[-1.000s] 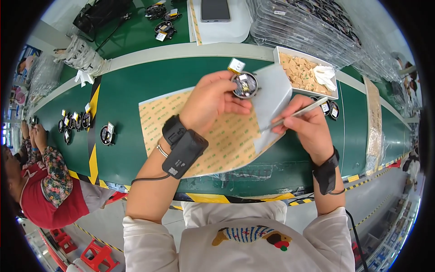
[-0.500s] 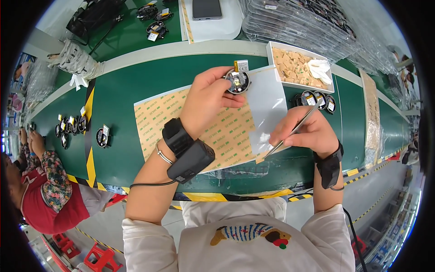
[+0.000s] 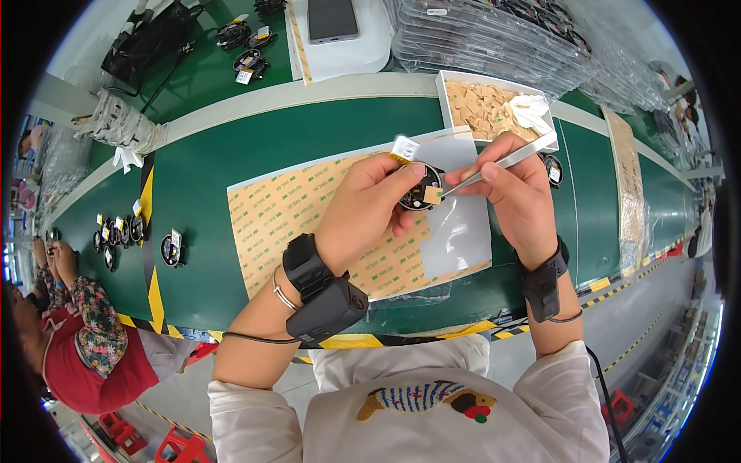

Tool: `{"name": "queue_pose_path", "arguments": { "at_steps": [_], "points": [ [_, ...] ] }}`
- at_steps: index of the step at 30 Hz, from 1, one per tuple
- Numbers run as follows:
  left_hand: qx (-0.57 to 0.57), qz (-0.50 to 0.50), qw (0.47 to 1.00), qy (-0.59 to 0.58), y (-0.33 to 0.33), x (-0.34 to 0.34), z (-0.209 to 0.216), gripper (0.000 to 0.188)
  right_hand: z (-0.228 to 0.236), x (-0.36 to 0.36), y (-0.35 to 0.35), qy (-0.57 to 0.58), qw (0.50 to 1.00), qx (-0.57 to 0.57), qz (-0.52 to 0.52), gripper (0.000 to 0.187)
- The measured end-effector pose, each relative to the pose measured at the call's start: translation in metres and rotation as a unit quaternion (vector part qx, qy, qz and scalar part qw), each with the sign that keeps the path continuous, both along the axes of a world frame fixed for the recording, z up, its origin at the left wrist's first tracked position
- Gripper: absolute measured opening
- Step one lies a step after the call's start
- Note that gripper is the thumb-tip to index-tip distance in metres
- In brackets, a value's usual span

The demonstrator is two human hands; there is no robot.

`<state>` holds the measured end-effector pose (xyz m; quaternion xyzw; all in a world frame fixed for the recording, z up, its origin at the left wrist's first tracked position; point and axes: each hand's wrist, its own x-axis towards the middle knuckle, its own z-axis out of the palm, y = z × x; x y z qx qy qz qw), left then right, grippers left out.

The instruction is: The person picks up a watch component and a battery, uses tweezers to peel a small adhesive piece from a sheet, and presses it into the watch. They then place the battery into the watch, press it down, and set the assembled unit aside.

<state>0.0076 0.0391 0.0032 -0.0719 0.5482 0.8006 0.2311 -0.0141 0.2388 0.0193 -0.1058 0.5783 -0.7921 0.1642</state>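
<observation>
Pinching tweezers (image 3: 530, 151), the right hand (image 3: 526, 202) is seemingly placing a tab (image 3: 434, 195), needing pressing next, on the left hand's (image 3: 363, 199) gripped device (image 3: 415, 200).

Room to pass on L, over tabletop (image 3: 202, 174) btwn striped tape (image 3: 157, 297) & adhesive sheet (image 3: 282, 220), dodging 1 round device (image 3: 171, 250); scrap box (image 3: 445, 106) + tray stack (image 3: 490, 42) block far R.

Dark-screened phone (image 3: 333, 19) just lying on a white sheet (image 3: 374, 55) up top, next to a big messy pile of clear plastic trays (image 3: 478, 46). Upper left there's some black thing (image 3: 147, 46) with a cable, can't really tell what, plus a plastic-wrapped post (image 3: 127, 122). Co-worker (image 3: 89, 366) in red with flowery sleeves off left, red stools (image 3: 179, 446) lower down.
</observation>
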Motion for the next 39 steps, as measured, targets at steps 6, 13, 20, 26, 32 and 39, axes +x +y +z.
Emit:
{"name": "queue_pose_path", "arguments": {
  "at_steps": [6,13,20,26,32,39],
  "points": [
    [0.003,0.008,1.0,-0.003,0.003,0.002,0.002,0.022,0.001,-0.001,0.0,0.01,0.998,0.069,-0.007,0.007],
    [-0.017,-0.014,1.0,-0.001,0.005,0.004,0.0,0.016,-0.001,0.002,-0.002,0.034,0.993,0.108,-0.023,0.006],
    [-0.106,-0.02,0.993,0.044,0.009,0.007,0.003,0.011,0.002,0.012,-0.007,0.071,0.988,0.132,-0.027,0.007],
    [-0.109,0.014,0.993,0.049,0.01,0.004,0.004,0.011,0.0,0.024,-0.011,0.196,0.966,0.155,-0.06,0.01],
    [0.018,0.034,0.998,0.045,0.009,0.006,-0.002,0.019,0.0,0.021,-0.014,0.234,0.944,0.214,-0.088,0.011],
    [0.101,0.027,0.994,0.014,0.005,0.004,0.0,0.023,-0.009,0.011,-0.012,0.128,0.989,0.028,-0.067,0.011]
  ]
}}
